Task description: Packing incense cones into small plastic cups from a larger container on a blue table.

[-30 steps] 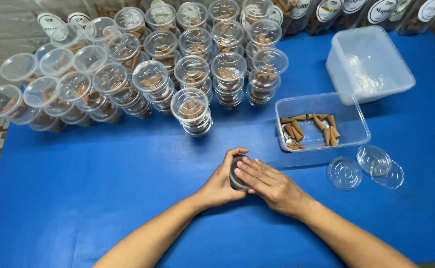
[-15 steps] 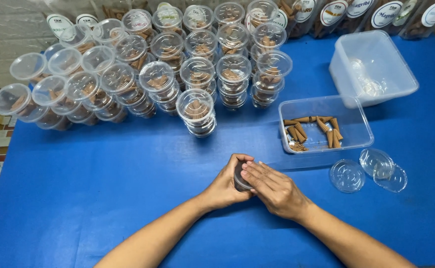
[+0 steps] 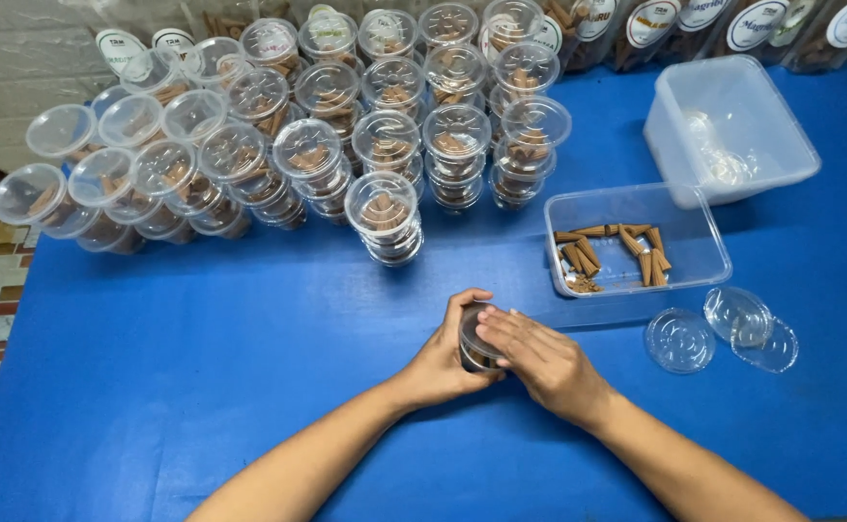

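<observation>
I find both hands closed around one small clear cup at the middle of the blue bench. My left hand wraps its side; my right hand lies flat over its lid, fingers pressing down. Against the views of a second ago, the hands and cup sit in the same spot with the same hold; only the right fingers have spread slightly across the top. I judge the lid is being pressed shut, not yet released. An open rectangular tray with brown cone-shaped sticks lies just beyond the right hand. Three loose clear lids rest to its right. Stacks of filled, lidded cups stand behind. An empty clear tub sits further back.
</observation>
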